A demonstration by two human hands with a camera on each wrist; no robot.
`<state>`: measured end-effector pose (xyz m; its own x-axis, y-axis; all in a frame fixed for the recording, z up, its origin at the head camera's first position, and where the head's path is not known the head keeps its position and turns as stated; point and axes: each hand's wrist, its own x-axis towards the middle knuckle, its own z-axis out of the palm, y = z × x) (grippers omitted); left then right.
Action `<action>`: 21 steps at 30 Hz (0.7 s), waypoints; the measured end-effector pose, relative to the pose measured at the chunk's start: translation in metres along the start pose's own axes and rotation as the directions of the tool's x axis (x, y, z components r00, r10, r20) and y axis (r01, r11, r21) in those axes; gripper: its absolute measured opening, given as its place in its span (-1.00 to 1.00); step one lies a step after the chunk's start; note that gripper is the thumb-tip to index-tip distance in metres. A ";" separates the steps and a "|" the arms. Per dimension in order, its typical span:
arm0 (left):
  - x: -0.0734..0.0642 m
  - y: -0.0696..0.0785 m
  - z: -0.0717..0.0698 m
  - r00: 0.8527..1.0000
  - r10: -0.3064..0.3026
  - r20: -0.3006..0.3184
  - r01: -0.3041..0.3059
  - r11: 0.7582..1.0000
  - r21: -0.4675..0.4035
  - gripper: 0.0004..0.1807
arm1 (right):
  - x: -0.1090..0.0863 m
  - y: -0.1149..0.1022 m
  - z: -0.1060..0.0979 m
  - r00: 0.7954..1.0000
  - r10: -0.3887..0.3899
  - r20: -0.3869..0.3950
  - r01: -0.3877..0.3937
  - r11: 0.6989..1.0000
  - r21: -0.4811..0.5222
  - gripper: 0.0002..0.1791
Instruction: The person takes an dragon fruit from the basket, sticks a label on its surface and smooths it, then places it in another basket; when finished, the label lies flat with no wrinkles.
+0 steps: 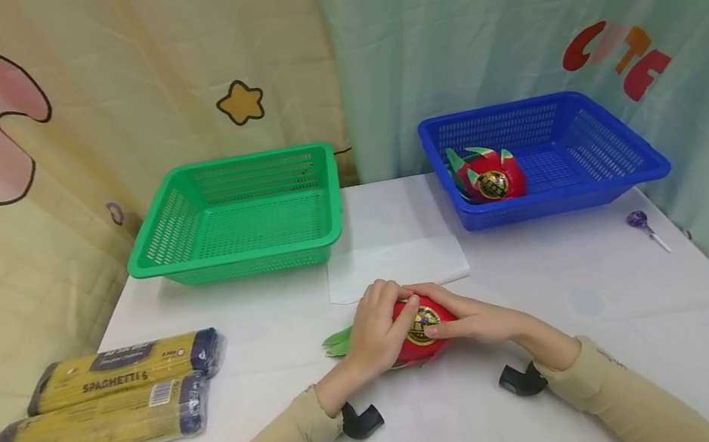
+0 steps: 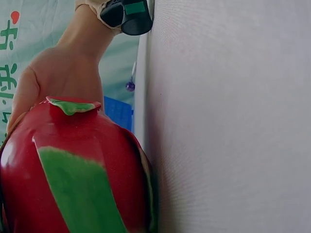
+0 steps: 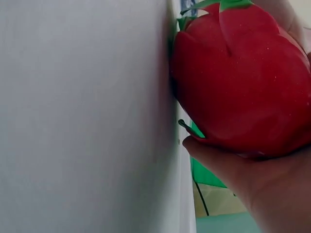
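Note:
A glossy red dragon fruit (image 1: 424, 329) with green-tipped scales and a round gold-and-black sticker lies between both hands at mid-table. My left hand (image 1: 378, 330) grips its left and top side; a green tip sticks out past that hand. My right hand (image 1: 472, 318) holds the right side, with the thumb beside the sticker. In the left wrist view, the dragon fruit (image 2: 73, 160) fills the foreground, with the right palm (image 2: 65, 73) behind it. From the right wrist, the fruit (image 3: 243, 82) appears close to the tabletop; whether it touches is unclear.
Behind stand a green basket (image 1: 236, 258) at left and a blue basket (image 1: 564, 199) at right, the latter containing another dragon fruit (image 1: 492, 177). A white sheet (image 1: 396, 268) lies between them. Two spaghetti packs (image 1: 109, 422) lie left; a purple lollipop (image 1: 638, 219) lies far right.

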<state>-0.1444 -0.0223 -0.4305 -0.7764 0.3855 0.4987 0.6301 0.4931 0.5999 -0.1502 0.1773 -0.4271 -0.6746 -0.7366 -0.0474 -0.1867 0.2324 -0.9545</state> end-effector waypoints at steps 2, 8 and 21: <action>0.000 -0.001 0.000 1.000 0.022 -0.007 -0.022 1.000 0.016 -0.83 | 0.000 0.001 -0.001 1.000 0.005 0.008 -0.005 0.999 0.051 -0.31; -0.002 -0.007 -0.002 0.995 0.102 -0.003 -0.102 0.994 0.034 -0.84 | 0.002 0.004 0.002 0.999 -0.008 -0.031 0.011 0.994 0.109 -0.34; -0.005 -0.020 -0.009 0.962 0.202 0.184 -0.216 0.975 0.059 -0.49 | 0.004 -0.002 0.017 0.967 -0.117 -0.226 0.115 0.993 -0.022 -0.48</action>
<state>-0.1532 -0.0412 -0.4389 -0.6224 0.6138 0.4857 0.7808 0.4431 0.4405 -0.1409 0.1631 -0.4306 -0.7921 -0.5959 0.1324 -0.2789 0.1604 -0.9468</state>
